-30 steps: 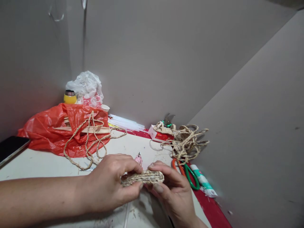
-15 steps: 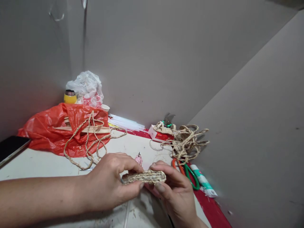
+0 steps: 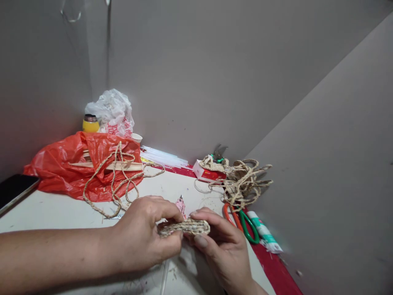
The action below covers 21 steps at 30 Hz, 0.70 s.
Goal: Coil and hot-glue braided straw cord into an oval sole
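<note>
Between my two hands, above the table, is a flat oblong coil of braided straw rope [image 3: 193,226], its layered edge facing me. My left hand [image 3: 153,231] pinches its left part between thumb and fingers. Thumb and fingers of my right hand [image 3: 221,243] close on its right end. Just behind the coil a pink hot glue gun tip [image 3: 180,205] points away, most of it hidden by my hands. A loose length of braided rope [image 3: 113,184] lies left of it, partly over a red plastic bag [image 3: 61,164].
A heap of braided rope [image 3: 245,184] lies at the right by a red-and-white box [image 3: 208,174], orange-handled and green-handled scissors [image 3: 250,227] and a white-green tube [image 3: 264,231]. Glue sticks [image 3: 164,156] lie at the back; a phone [image 3: 16,190] at left. Grey walls enclose the table.
The straw coil has shifted slightly left and tilted a little, and my right hand has moved left with it. My left hand keeps its pinch. The view has shifted slightly.
</note>
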### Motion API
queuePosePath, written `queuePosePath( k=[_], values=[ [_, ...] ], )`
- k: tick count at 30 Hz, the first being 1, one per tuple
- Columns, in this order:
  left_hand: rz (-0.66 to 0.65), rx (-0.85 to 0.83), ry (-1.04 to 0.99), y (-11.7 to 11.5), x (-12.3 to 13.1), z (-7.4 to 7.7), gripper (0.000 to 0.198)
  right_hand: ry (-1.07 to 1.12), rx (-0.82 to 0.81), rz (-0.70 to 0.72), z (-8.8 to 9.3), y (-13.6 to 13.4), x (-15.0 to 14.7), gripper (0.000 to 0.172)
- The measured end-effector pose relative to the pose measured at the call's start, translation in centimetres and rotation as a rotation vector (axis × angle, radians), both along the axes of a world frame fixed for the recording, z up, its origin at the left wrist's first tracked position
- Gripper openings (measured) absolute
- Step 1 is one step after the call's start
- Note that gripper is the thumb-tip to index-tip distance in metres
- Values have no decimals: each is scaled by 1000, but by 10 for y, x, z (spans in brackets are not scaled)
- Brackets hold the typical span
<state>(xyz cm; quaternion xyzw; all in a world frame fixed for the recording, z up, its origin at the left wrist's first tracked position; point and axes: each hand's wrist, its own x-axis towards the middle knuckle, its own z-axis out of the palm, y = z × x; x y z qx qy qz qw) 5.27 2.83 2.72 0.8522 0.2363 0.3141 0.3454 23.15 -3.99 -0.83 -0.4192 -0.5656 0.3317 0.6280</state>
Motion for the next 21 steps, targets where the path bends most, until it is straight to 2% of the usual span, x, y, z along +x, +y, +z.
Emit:
queuePosePath(
  k=[5,7,9,12,16,21],
  values=[
    [5,31,-10,-1,0,1,10,-7,8,-4,0,-1,-1,18],
    [-7,-5,-1,-1,-1,5,10,13,-4,5,0,0,1,19],
    [-33,-126,28,0,-3,11,15,63,-31,23,1,1,4,20],
    [-91,-419,42,5,-6,21,33,200,-102,82,4,3,8,24],
    [-139,-696,-113,15,-4,20,28,393,-253,207,8,6,8,26],
    [67,-880,-224,30,4,7,29,458,-278,266,11,8,8,26]
  ],
)
